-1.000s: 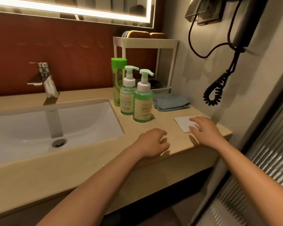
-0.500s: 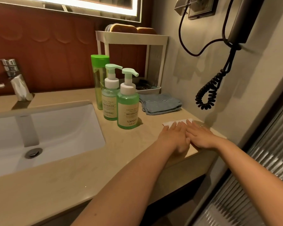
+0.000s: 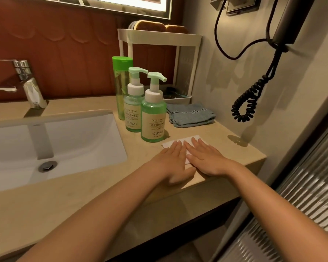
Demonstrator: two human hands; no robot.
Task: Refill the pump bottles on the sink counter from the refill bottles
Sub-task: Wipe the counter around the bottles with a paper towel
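Fingers (image 3: 175,148) of both hands lie straight and close together, grasping nothing, pressed flat on a thin white paper sheet (image 3: 188,138) near the front edge of the table (image 3: 102,186), toward its right end. The left hand (image 3: 170,163) and right hand (image 3: 206,159) sit side by side, touching. Just beyond the fingertips and toward the sink (image 3: 55,140) stands the nearer pump bottle (image 3: 153,118), upright beside the sheet's far left corner, with the farther pump bottle (image 3: 133,112) touching behind it, so the left hand looks to have the shorter reach. Both are round, see-through green plastic with white collars, mint pump heads and pale labels. Behind them rises a slim tall bottle (image 3: 121,87) with a flat green cap, probably the refill.
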